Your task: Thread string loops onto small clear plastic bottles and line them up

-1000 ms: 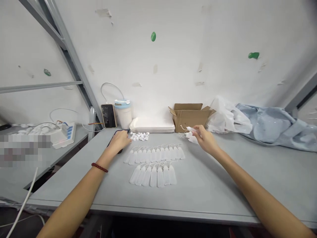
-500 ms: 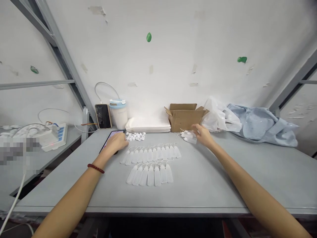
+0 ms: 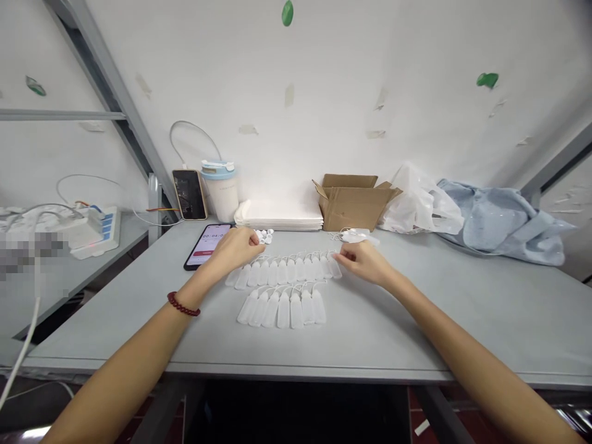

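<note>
While the corded bottles [image 3: 291,271] lie front-to-back just left of the right hand [image 3: 363,261], its fingers look bunched, can't tell if gripping.

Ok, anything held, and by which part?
Can't tell: the left hand is near the white caps, the right hand at the far row of corded pieces; any grip is unclear.

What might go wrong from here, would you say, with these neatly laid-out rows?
The right hand is at the right end of the back row of white corded pieces, so a slight nudge could skew it. The left hand is close to the small white caps and might scatter them. It also overlaps the phone in view, so it could bump it.
</note>
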### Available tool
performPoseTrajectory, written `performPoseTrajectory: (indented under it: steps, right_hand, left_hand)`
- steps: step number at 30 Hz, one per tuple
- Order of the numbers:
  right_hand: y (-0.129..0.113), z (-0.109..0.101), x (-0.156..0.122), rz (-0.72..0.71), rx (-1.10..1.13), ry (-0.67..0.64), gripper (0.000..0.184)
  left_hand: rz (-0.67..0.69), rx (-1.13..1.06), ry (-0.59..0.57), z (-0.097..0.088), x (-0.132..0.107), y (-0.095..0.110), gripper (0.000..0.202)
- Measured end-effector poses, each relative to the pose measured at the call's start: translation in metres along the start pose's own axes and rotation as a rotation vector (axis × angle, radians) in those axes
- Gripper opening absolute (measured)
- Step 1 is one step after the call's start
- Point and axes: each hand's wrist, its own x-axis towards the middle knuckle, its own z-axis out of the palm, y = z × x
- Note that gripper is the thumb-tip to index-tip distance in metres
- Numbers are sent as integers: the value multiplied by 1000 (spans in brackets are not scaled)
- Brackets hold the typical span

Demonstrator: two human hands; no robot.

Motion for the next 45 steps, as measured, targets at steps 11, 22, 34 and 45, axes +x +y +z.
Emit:
performPoseTrajectory:
  steps: [11,22,34,45]
  right_hand:
    - [6,3,1,184,1,-224,34]
    - [0,-1,-1,142,-75,-73,30]
    - [-43,16,-19,-182,93,224,18]
    - [-46,20,-22,-303,71,283,16]
  left_hand:
    - [62,-85,24,15,-8,20,19]
    - [172,-570,-86,13,-23,45,25]
    - [208,-807,-126,20,-35,61,29]
    - [213,-769,-75,17,-42,66,27]
